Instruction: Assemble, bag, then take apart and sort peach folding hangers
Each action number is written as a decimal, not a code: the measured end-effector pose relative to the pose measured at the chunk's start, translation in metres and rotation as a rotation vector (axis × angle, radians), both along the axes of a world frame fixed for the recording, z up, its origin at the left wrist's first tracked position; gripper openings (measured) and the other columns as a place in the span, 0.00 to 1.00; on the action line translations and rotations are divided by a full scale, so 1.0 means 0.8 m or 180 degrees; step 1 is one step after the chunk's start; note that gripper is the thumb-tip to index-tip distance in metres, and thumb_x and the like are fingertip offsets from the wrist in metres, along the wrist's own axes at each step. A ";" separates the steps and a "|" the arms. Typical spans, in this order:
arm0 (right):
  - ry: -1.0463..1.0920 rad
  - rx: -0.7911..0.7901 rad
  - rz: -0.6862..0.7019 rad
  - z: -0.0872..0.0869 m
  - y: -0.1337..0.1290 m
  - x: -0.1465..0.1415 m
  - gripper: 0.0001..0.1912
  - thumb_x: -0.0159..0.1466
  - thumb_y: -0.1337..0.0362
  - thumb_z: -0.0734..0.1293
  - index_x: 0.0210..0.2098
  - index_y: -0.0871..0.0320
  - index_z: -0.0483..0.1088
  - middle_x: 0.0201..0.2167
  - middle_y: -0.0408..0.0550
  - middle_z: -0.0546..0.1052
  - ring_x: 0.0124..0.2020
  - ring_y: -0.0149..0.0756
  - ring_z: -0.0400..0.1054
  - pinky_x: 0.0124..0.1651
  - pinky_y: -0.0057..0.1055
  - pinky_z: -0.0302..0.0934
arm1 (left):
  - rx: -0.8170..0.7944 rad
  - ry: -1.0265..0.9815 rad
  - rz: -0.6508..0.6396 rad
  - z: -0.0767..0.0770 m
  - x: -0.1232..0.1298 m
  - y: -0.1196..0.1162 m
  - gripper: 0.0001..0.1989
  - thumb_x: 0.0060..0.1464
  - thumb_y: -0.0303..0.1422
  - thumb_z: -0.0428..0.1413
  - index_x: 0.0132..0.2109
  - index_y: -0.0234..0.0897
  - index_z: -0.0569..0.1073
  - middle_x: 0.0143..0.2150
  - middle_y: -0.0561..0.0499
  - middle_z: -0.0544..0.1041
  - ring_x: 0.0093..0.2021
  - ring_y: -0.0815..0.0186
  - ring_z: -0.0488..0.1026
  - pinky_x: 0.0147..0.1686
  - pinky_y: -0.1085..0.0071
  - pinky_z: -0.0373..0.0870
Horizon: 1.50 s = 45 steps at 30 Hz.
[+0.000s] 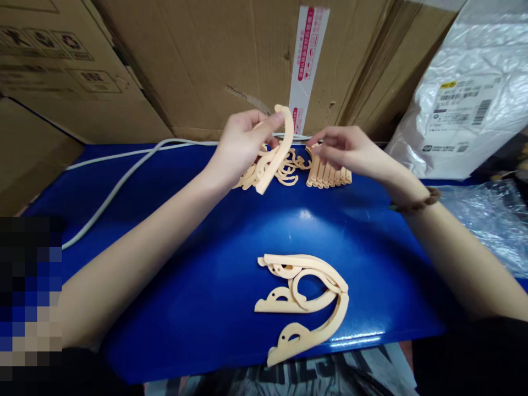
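Note:
My left hand (243, 140) is closed on a curved beige folding-hanger arm (284, 142), pinched near its top and held above the blue table. My right hand (344, 146) has its fingers bent but apart, just over a row of similar hanger arms (328, 175) lying side by side. Whether its fingertips touch the row I cannot tell. Between the hands, small curved beige hooks (289, 175) lie in a loose heap, partly hidden by the left hand's piece. Nearer to me, several folding hangers (317, 302) lie loosely together with their hooks folded in.
Cardboard boxes (231, 60) stand along the back of the blue table (198, 247). A white cable (119, 190) runs across its left side. At the right are a white labelled mailing bag (466, 104) and clear plastic wrap (490, 214).

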State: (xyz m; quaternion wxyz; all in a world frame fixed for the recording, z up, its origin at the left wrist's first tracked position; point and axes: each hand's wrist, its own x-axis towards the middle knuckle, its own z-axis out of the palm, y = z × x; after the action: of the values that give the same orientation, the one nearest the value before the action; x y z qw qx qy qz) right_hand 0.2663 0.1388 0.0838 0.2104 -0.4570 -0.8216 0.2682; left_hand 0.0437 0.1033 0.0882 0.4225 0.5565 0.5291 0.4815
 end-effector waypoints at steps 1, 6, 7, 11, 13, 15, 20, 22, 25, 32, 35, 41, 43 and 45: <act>0.0233 -0.0347 0.0480 0.003 -0.009 -0.010 0.19 0.65 0.52 0.70 0.49 0.56 0.75 0.33 0.45 0.79 0.30 0.35 0.70 0.33 0.32 0.65 | 0.0019 -0.0129 -0.0039 0.000 0.001 0.000 0.16 0.71 0.35 0.52 0.31 0.39 0.65 0.27 0.55 0.73 0.21 0.71 0.68 0.23 0.72 0.63; 0.0894 -0.0186 0.0536 0.010 -0.032 -0.042 0.16 0.68 0.48 0.69 0.37 0.55 0.75 0.29 0.43 0.74 0.31 0.33 0.66 0.33 0.31 0.62 | 0.0334 -0.0114 -0.0349 0.006 0.005 -0.008 0.17 0.71 0.30 0.50 0.30 0.39 0.65 0.30 0.53 0.74 0.30 0.69 0.73 0.33 0.70 0.71; 0.1020 -0.0059 0.0310 0.010 -0.031 -0.041 0.16 0.69 0.50 0.68 0.34 0.55 0.73 0.26 0.42 0.71 0.29 0.32 0.64 0.31 0.31 0.60 | 0.0588 0.0048 -0.0335 0.009 0.004 -0.010 0.17 0.70 0.29 0.52 0.29 0.39 0.66 0.30 0.53 0.74 0.32 0.68 0.72 0.36 0.70 0.71; 0.1481 0.0357 -0.0074 0.013 -0.017 -0.030 0.15 0.67 0.52 0.72 0.30 0.55 0.71 0.26 0.41 0.69 0.27 0.30 0.59 0.31 0.30 0.57 | 0.1095 0.0395 -0.0210 0.016 -0.003 -0.008 0.16 0.66 0.31 0.54 0.28 0.40 0.70 0.31 0.52 0.72 0.35 0.67 0.69 0.34 0.70 0.68; 0.1510 0.0615 -0.0142 0.016 -0.013 -0.024 0.17 0.65 0.48 0.73 0.32 0.54 0.70 0.27 0.41 0.71 0.27 0.30 0.60 0.31 0.31 0.57 | 0.0976 0.0403 -0.0256 0.015 -0.006 -0.006 0.16 0.67 0.33 0.53 0.27 0.40 0.69 0.29 0.52 0.70 0.30 0.68 0.66 0.31 0.69 0.65; 0.1271 0.1012 -0.0218 0.019 -0.014 -0.021 0.18 0.65 0.46 0.72 0.34 0.54 0.71 0.27 0.42 0.72 0.27 0.31 0.61 0.32 0.32 0.57 | 0.0917 0.0457 -0.0325 0.011 -0.007 -0.004 0.17 0.68 0.33 0.52 0.27 0.41 0.68 0.25 0.54 0.66 0.26 0.69 0.60 0.30 0.67 0.62; -0.0168 0.2077 -0.0415 0.017 -0.021 -0.016 0.14 0.73 0.52 0.62 0.40 0.55 0.73 0.27 0.45 0.72 0.30 0.36 0.66 0.37 0.35 0.58 | 0.1198 0.0968 -0.0571 0.003 -0.004 -0.008 0.18 0.70 0.31 0.46 0.28 0.42 0.63 0.24 0.54 0.64 0.28 0.67 0.63 0.34 0.67 0.61; -0.0591 0.2129 -0.0487 0.014 -0.022 -0.017 0.15 0.74 0.54 0.60 0.39 0.55 0.72 0.27 0.46 0.72 0.31 0.39 0.68 0.38 0.36 0.59 | 0.1409 0.1488 -0.0407 0.002 -0.005 -0.011 0.18 0.71 0.32 0.46 0.29 0.41 0.63 0.25 0.53 0.66 0.28 0.66 0.65 0.34 0.66 0.62; -0.0379 0.1593 -0.0379 0.010 -0.020 -0.020 0.16 0.74 0.54 0.59 0.34 0.55 0.70 0.22 0.43 0.67 0.26 0.36 0.64 0.38 0.37 0.61 | 0.1649 0.2343 -0.0059 -0.001 -0.007 -0.016 0.15 0.72 0.35 0.43 0.39 0.40 0.71 0.28 0.51 0.71 0.29 0.63 0.69 0.35 0.65 0.63; 0.1736 -0.0210 -0.0295 0.016 -0.008 -0.020 0.15 0.71 0.53 0.60 0.31 0.53 0.67 0.17 0.38 0.59 0.19 0.32 0.48 0.26 0.33 0.50 | 0.1573 0.2935 -0.0144 -0.021 0.003 -0.007 0.21 0.75 0.38 0.37 0.60 0.37 0.71 0.35 0.47 0.78 0.33 0.60 0.75 0.35 0.67 0.64; 0.2065 -0.0006 -0.0523 0.020 -0.007 -0.015 0.11 0.69 0.57 0.60 0.34 0.51 0.70 0.19 0.40 0.60 0.20 0.34 0.48 0.24 0.33 0.46 | 0.0988 0.2770 -0.0575 -0.038 0.008 0.012 0.18 0.74 0.38 0.43 0.55 0.38 0.74 0.36 0.47 0.79 0.39 0.58 0.77 0.37 0.67 0.66; 0.2630 0.0103 -0.0833 0.027 -0.012 -0.020 0.04 0.65 0.61 0.62 0.35 0.49 0.69 0.26 0.43 0.68 0.22 0.36 0.56 0.25 0.36 0.53 | 0.0591 0.2648 -0.0245 -0.056 -0.002 0.035 0.20 0.68 0.41 0.54 0.62 0.36 0.70 0.37 0.47 0.81 0.42 0.55 0.78 0.46 0.62 0.70; 0.2856 0.0196 -0.0973 0.028 -0.015 -0.025 0.02 0.65 0.61 0.61 0.37 0.49 0.65 0.28 0.43 0.72 0.24 0.37 0.61 0.25 0.35 0.57 | 0.0675 0.2300 -0.0148 -0.051 -0.003 0.035 0.19 0.68 0.41 0.53 0.60 0.36 0.71 0.40 0.46 0.81 0.42 0.57 0.79 0.46 0.63 0.71; 0.2973 0.0376 -0.1035 0.029 -0.020 -0.029 0.01 0.67 0.60 0.59 0.39 0.48 0.61 0.32 0.43 0.76 0.28 0.38 0.68 0.28 0.35 0.63 | 0.0581 0.1649 -0.0529 -0.042 0.000 0.031 0.21 0.73 0.44 0.44 0.54 0.35 0.75 0.41 0.45 0.82 0.42 0.60 0.79 0.43 0.66 0.73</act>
State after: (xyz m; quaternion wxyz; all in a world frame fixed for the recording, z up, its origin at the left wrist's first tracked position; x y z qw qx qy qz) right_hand 0.2434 0.1227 0.1067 0.6206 -0.3976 -0.5714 0.3609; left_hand 0.0434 0.1278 0.0546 0.2595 0.7382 0.5264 0.3327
